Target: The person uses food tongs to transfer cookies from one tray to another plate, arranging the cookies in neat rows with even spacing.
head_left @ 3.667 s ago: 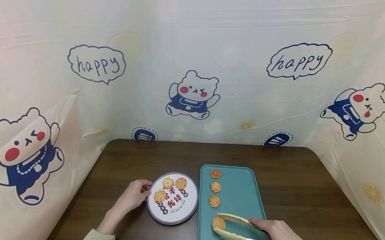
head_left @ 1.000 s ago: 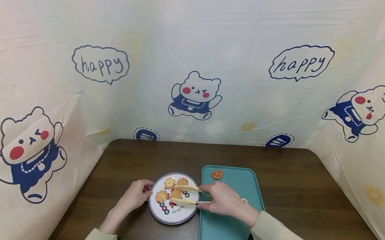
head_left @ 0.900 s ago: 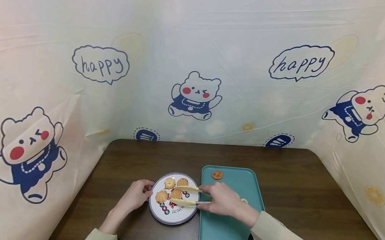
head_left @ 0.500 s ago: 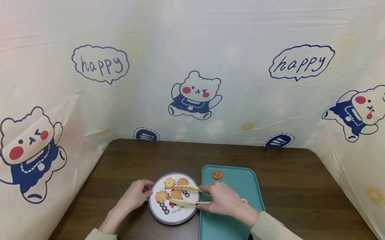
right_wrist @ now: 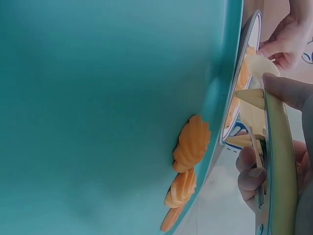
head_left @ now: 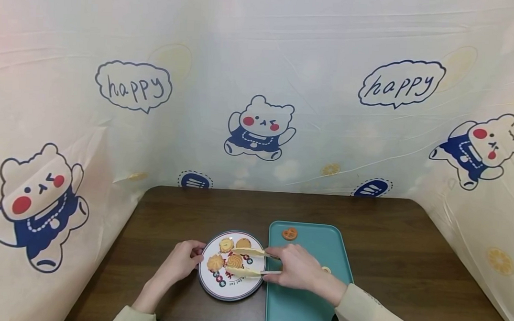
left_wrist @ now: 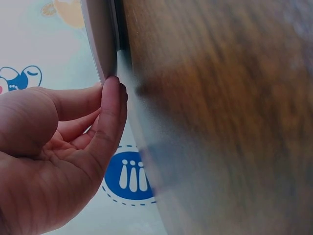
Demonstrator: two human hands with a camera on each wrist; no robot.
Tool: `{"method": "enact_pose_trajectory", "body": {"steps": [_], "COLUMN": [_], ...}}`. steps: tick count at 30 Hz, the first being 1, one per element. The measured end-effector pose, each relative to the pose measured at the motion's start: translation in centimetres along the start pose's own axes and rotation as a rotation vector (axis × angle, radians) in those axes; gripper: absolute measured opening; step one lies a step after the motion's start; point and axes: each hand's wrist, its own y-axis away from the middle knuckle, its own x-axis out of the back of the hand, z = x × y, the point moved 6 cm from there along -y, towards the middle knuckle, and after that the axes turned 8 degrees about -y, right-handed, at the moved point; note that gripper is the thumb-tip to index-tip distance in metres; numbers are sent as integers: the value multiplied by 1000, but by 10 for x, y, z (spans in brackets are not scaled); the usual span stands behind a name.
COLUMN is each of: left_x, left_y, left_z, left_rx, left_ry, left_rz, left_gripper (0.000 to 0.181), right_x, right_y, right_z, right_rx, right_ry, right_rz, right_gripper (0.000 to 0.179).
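Note:
My left hand (head_left: 181,260) pinches the left rim of a round white plate (head_left: 251,289) between thumb and fingers. With my right hand (head_left: 299,267) I grip a pair of pale yellow tongs (head_left: 244,272) over the plate. Their arms stand apart, one on each side of a swirl cookie (head_left: 235,260) lying on the plate. Near it lie a ridged cookie (head_left: 215,262), a pale round cookie (head_left: 226,245) and a flat round cookie (head_left: 243,242), partly behind the upper tong arm.
A teal tray (head_left: 298,308) stands just right of the plate, under my right forearm. A pretzel-shaped cookie (head_left: 290,234) lies at its far end. Two swirl cookies (right_wrist: 192,144) on the tray show in the right wrist view; my hand hides them from the head view.
Earlier the tongs were around the swirl cookie on the tray; now that cookie lies on the plate and my right hand is over there too. My left hand has stayed at the plate's rim.

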Motion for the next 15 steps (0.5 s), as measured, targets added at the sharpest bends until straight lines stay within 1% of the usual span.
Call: {"method": "enact_pose_trajectory", "body": {"steps": [10, 15], "left_x": [-1, -2], "left_y": [-1, -1], "left_z": [-1, -2], "left_rx": [4, 4], "left_ry": [5, 3], "left_rz": [-2, -3], "left_gripper": [29, 30], "right_x": [11, 17], "right_y": [6, 10], "right_z": [-2, -1], "right_rx": [-18, -13], "right_ry": [-49, -42], "right_rz": [7, 19], "right_gripper": [59, 59]}}
